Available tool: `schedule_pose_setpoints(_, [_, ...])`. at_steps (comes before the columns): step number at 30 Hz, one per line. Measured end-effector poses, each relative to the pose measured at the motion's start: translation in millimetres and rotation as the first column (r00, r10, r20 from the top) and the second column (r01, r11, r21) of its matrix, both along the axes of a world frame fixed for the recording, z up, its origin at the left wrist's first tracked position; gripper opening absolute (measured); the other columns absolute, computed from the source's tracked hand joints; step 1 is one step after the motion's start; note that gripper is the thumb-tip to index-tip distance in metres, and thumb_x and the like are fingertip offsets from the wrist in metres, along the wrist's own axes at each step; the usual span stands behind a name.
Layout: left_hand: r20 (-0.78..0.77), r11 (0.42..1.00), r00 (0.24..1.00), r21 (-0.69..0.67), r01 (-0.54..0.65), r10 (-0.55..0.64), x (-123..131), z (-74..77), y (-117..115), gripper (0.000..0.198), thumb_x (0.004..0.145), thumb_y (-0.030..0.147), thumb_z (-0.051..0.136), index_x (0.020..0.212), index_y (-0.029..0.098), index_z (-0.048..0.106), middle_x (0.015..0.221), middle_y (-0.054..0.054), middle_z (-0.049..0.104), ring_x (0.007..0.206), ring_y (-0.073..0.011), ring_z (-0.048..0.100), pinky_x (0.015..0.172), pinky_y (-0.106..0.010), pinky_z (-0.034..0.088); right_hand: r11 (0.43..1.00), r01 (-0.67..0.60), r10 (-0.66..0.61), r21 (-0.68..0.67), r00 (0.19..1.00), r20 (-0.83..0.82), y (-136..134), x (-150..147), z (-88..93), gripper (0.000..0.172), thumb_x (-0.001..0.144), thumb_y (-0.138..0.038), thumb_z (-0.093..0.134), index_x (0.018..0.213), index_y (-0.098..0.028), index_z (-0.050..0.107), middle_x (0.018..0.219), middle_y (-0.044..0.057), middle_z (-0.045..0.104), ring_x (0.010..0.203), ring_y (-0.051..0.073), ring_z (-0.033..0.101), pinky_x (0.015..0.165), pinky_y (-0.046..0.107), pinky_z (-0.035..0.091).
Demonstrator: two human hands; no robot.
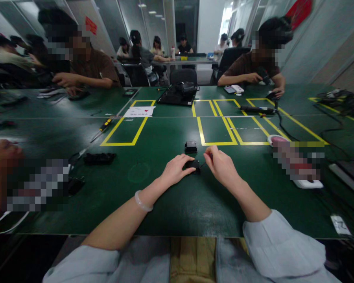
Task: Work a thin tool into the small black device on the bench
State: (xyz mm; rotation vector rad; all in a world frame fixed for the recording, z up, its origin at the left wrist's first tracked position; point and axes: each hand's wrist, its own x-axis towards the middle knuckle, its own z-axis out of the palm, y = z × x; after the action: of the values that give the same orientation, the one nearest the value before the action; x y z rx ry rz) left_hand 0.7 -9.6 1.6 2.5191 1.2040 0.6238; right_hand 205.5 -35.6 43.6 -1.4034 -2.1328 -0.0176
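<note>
My left hand (177,168) rests on the green table (165,204) and holds a small black part (194,165) down with its fingers. My right hand (221,165) is closed around a thin dark tool (205,162), whose tip points at that black part. A second small black boxy part (190,146) lies on the table just beyond my hands, apart from them. A pale bracelet (141,202) circles my left wrist.
Yellow tape rectangles (126,133) mark the table. A screwdriver (104,126) and a black piece (99,158) lie to the left, a white paper (139,111) and black tray (177,96) further back. People sit across and to the left. Cables (312,135) run along the right.
</note>
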Motion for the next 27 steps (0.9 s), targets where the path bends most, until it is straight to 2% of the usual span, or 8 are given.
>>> schedule_pose_setpoints(7, [0.017,1.000,1.000,0.001,0.002,-0.002,-0.8,-1.7,0.4,0.032,0.091,0.043,0.055,0.115,0.023,0.056,0.107,-0.004,0.061,0.101,-0.0232,0.057,0.086,-0.035,0.048,0.999,-0.037,0.037,-0.003,0.998,0.055,-0.2,5.3,6.7,0.014,0.095,-0.028,0.038,0.096,-0.019,0.049,0.076,0.004,0.062,0.067,0.019,0.057,0.062,0.026,0.036])
schedule_pose_setpoints(13, [0.030,1.000,1.000,-0.004,0.007,-0.007,-0.6,-1.1,0.6,0.033,0.091,0.044,0.055,0.117,0.023,0.056,0.109,-0.005,0.060,0.101,-0.0232,0.057,0.086,-0.035,0.047,0.994,0.040,-0.043,0.103,0.999,0.026,1.3,9.9,1.5,0.028,0.098,-0.038,0.035,0.088,-0.019,0.052,0.070,0.002,0.061,0.061,0.016,0.053,0.064,0.026,0.035])
schedule_pose_setpoints(16, [0.036,1.000,0.999,-0.007,0.011,-0.010,-0.5,-0.9,0.5,0.034,0.091,0.045,0.055,0.117,0.023,0.056,0.109,-0.005,0.060,0.101,-0.0236,0.057,0.087,-0.036,0.047,0.992,0.071,-0.074,0.102,0.997,0.022,1.3,9.5,0.8,0.028,0.097,-0.040,0.038,0.089,-0.019,0.055,0.068,0.002,0.061,0.060,0.016,0.053,0.062,0.026,0.035])
schedule_pose_setpoints(21, [0.032,1.000,0.999,-0.009,0.006,-0.005,-0.4,-0.8,0.3,0.033,0.091,0.043,0.055,0.116,0.023,0.056,0.107,-0.005,0.060,0.101,-0.0233,0.057,0.086,-0.036,0.047,0.998,0.005,-0.008,0.063,0.999,0.046,-0.4,5.1,4.0,0.022,0.097,-0.031,0.038,0.102,-0.018,0.055,0.072,0.003,0.064,0.067,0.017,0.057,0.063,0.025,0.036])
schedule_pose_setpoints(27, [0.031,1.000,1.000,-0.007,0.001,-0.001,-1.0,-2.0,1.0,0.033,0.091,0.043,0.055,0.117,0.023,0.056,0.107,-0.004,0.060,0.100,-0.0226,0.057,0.086,-0.035,0.047,0.998,-0.033,0.026,0.059,0.993,0.119,-2.2,1.4,9.0,0.018,0.094,-0.024,0.039,0.105,-0.018,0.052,0.077,0.003,0.064,0.067,0.018,0.057,0.063,0.027,0.035])
